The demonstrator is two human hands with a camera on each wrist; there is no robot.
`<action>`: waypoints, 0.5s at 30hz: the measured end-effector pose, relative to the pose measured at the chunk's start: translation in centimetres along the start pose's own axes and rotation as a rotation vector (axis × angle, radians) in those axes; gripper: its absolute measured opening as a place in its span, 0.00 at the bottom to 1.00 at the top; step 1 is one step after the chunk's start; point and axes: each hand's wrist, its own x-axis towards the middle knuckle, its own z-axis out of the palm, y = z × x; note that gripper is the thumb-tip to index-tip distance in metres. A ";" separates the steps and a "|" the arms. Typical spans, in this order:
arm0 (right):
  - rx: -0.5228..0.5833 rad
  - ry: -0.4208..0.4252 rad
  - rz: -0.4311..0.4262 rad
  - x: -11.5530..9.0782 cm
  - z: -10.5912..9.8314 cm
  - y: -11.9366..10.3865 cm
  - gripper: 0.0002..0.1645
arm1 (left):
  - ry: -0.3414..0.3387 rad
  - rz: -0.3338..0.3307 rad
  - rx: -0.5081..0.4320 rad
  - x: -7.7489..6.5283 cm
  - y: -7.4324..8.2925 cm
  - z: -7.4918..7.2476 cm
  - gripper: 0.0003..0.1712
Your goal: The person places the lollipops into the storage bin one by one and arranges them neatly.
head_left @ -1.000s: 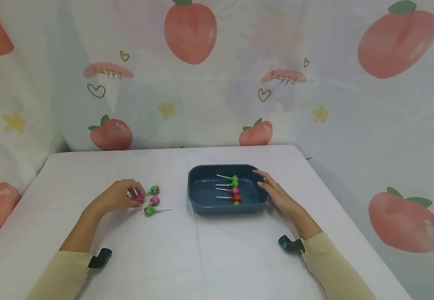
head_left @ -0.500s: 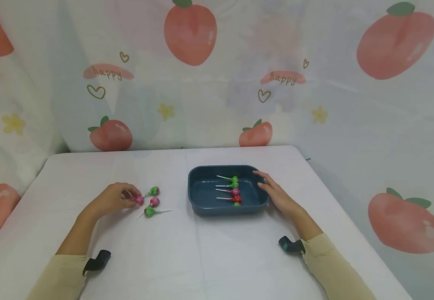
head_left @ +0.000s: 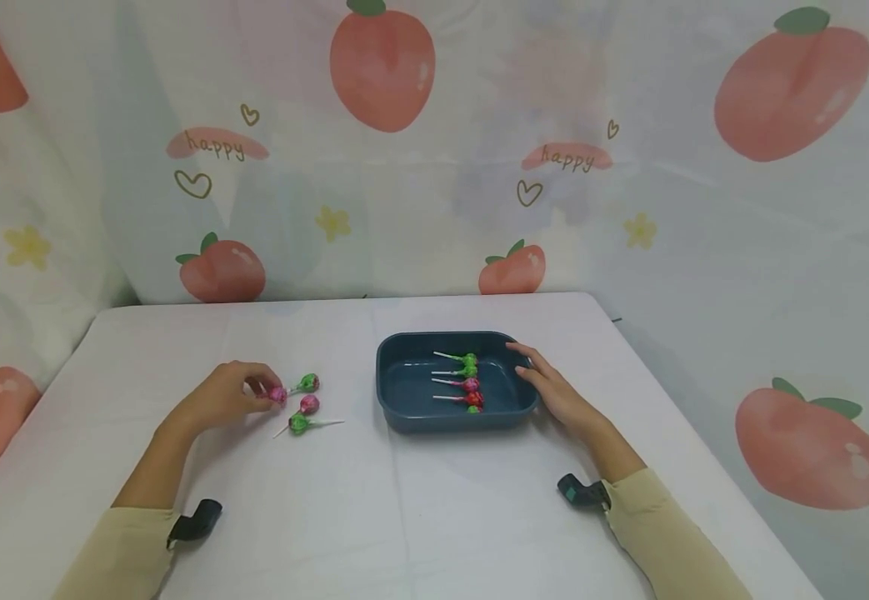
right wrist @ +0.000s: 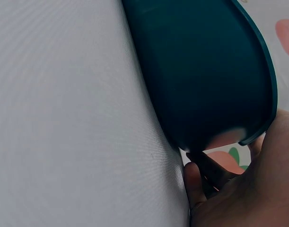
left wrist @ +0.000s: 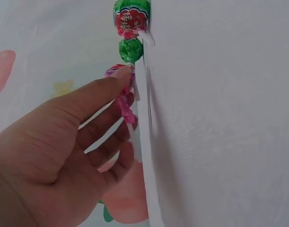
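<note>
My left hand (head_left: 224, 396) pinches a pink-wrapped lollipop (left wrist: 126, 109) between thumb and fingertips, over the left part of the table. Right beside it lie a green lollipop (head_left: 310, 383), a pink lollipop (head_left: 310, 404) and, nearer me, another green lollipop (head_left: 298, 423). A dark blue tray (head_left: 404, 400) stands at the table's middle right. My right hand (head_left: 561, 400) holds its right end, thumb and a finger over the rim and other fingers low against the outer wall. Inside the tray, several lollipops (head_left: 471, 384) lie in a column, sticks pointing left.
A white cloth covers the table (head_left: 314, 517). Behind and around it hangs a peach-printed curtain (head_left: 419, 208). A black wrist camera (head_left: 197, 521) sits on the left sleeve, another wrist camera (head_left: 582, 490) on the right.
My left hand has shifted slightly left, and more of the pink lollipop's head now shows beyond the fingertips. The right hand and the tray stay in place.
</note>
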 end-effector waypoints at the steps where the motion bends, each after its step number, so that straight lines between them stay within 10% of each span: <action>1: 0.001 0.000 0.004 0.0 0.0 0.0 0.30 | 0.002 -0.002 0.003 0.1 0.1 -0.1 0.11; 15: 0.000 -0.005 -0.016 -0.1 0.2 0.1 0.31 | 0.022 0.007 -0.010 2.0 1.9 0.1 0.11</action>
